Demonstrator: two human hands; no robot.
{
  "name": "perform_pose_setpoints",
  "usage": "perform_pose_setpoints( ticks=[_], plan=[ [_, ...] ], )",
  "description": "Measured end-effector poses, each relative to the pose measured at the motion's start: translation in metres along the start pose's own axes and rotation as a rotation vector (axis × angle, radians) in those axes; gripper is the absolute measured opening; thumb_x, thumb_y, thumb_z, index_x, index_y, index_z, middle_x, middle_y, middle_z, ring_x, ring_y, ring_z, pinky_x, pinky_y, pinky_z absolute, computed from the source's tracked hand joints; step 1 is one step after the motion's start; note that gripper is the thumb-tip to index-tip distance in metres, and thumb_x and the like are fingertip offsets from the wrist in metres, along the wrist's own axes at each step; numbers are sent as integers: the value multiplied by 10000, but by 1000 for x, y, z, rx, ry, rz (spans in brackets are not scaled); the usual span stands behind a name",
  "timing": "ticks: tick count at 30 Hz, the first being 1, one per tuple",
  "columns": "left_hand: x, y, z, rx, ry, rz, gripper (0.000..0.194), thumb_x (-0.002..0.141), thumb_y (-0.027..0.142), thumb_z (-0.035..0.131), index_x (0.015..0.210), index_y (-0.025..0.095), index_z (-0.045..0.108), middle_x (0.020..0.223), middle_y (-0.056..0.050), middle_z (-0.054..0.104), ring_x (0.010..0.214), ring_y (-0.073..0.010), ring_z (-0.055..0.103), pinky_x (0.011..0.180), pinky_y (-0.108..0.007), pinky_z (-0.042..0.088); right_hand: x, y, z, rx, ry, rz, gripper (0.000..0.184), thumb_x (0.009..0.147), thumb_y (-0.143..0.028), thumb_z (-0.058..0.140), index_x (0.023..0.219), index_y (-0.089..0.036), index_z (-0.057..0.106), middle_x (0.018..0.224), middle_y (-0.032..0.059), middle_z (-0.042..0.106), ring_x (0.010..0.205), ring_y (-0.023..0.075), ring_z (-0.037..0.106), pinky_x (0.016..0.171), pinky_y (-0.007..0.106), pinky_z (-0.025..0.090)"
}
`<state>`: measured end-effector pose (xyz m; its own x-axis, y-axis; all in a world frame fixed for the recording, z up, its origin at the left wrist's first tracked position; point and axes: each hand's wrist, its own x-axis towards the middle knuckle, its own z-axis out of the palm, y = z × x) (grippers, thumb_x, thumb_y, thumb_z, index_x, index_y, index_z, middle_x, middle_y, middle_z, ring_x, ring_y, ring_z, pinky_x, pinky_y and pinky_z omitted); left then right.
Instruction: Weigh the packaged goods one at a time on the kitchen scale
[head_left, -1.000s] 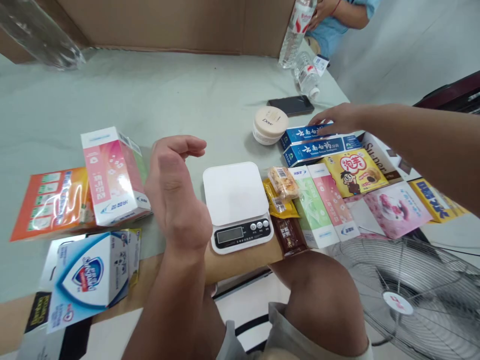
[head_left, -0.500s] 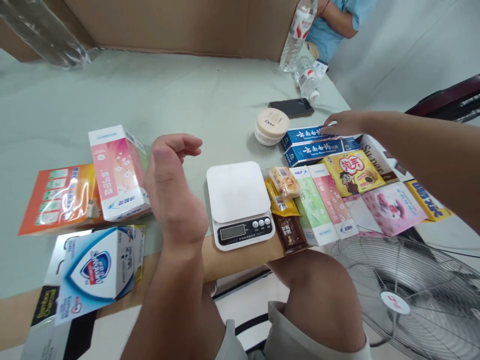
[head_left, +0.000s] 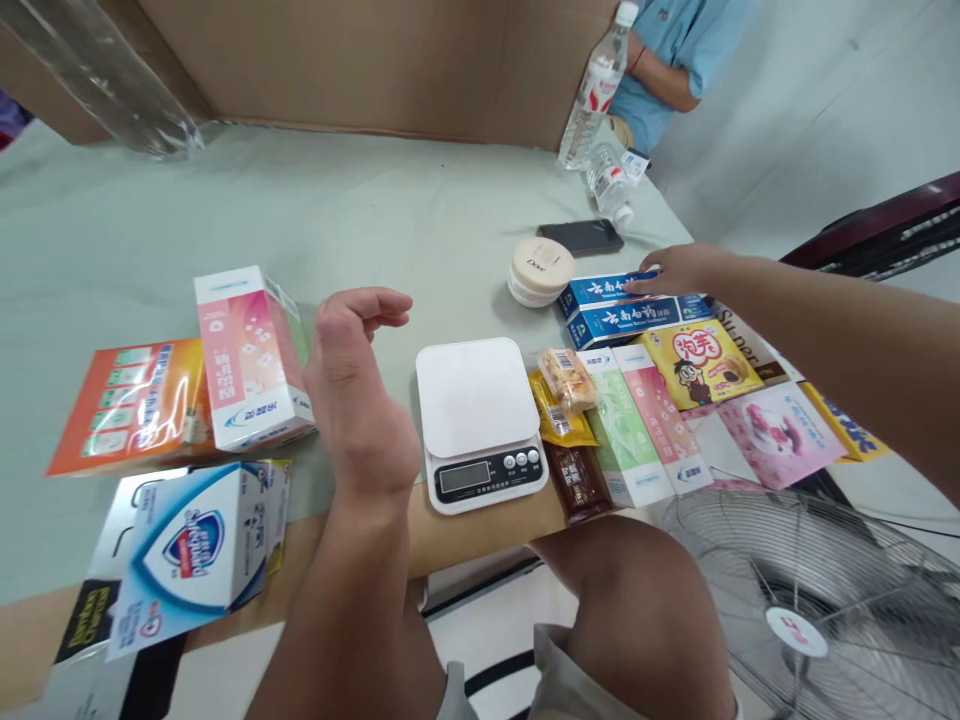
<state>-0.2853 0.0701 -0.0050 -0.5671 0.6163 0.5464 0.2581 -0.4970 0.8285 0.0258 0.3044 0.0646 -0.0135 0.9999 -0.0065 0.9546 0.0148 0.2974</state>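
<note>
My left hand (head_left: 364, 390) is raised at the left of the white kitchen scale (head_left: 476, 395), fingers loosely bent and apart, nothing in it. Behind its wrist side stands a pink-and-white carton (head_left: 251, 365), leaning by an orange packet (head_left: 142, 405). At the right, my right hand (head_left: 671, 272) has its thumb and fingers around the farther blue toothpaste box (head_left: 604, 288), which lies alongside a second toothpaste box (head_left: 626, 322). The palm hides that box's right end. A cream Dove jar (head_left: 540, 270) stands just left of the boxes. The scale's plate bears nothing.
Wrapped snacks (head_left: 566, 380), green (head_left: 626, 425) and pink cartons, and a yellow puff box (head_left: 701, 362) lie right of the scale. A Safeguard box (head_left: 191, 550) is front left. Bottles (head_left: 596, 90) and a phone (head_left: 581, 237) lie behind; a fan (head_left: 795, 600) stands lower right.
The view has shifted slightly, so things sit a little lower. My right hand has moved slightly left along the farther toothpaste box, its fingers closing around it. My left hand keeps its pose.
</note>
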Motion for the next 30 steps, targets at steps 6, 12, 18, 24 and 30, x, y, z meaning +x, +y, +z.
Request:
perform_pose_setpoints(
  ticks=[6, 12, 18, 24, 30],
  plan=[
    [1, 1, 1, -51, 7, 4, 627, 982, 758, 386, 973, 196, 663, 1046, -119, 685, 1001, -244, 632, 993, -421, 456, 0, -5, -4, -27, -155, 23, 738, 947, -678, 636, 1489, -178, 621, 1483, 257, 626, 1314, 377, 593, 930, 435, 401],
    [1, -4, -3, -38, 3, -43, 616, 981, 781, 340, 942, 249, 648, 1055, -95, 695, 1007, -252, 634, 1011, -451, 442, -9, -13, -12, 11, -138, 62, 720, 961, -632, 636, 1522, -184, 578, 1503, 242, 617, 1335, 390, 584, 967, 449, 407],
    [6, 4, -13, 109, -201, -143, 251, 986, 407, 480, 870, 247, 636, 901, -50, 695, 907, -218, 651, 840, -375, 508, -64, -42, -42, 131, 146, 4, 538, 1080, -476, 364, 1394, -143, 647, 1391, 235, 680, 1244, 298, 633, 813, 414, 373],
    [0, 34, -32, 447, -729, -305, 170, 946, 366, 541, 930, 242, 656, 983, -31, 762, 928, -232, 692, 852, -395, 529, -138, -92, -47, 384, 332, -525, 283, 920, -376, 517, 1044, -217, 716, 967, 151, 771, 874, 294, 672, 757, 405, 436],
    [-10, 52, -67, 598, -399, -301, 204, 953, 389, 572, 1059, 246, 672, 1247, -105, 703, 1250, -325, 625, 1102, -513, 487, -191, -187, -52, 645, 200, -751, 327, 943, -420, 472, 1082, -233, 701, 995, 108, 769, 926, 296, 683, 846, 431, 499]
  ],
)
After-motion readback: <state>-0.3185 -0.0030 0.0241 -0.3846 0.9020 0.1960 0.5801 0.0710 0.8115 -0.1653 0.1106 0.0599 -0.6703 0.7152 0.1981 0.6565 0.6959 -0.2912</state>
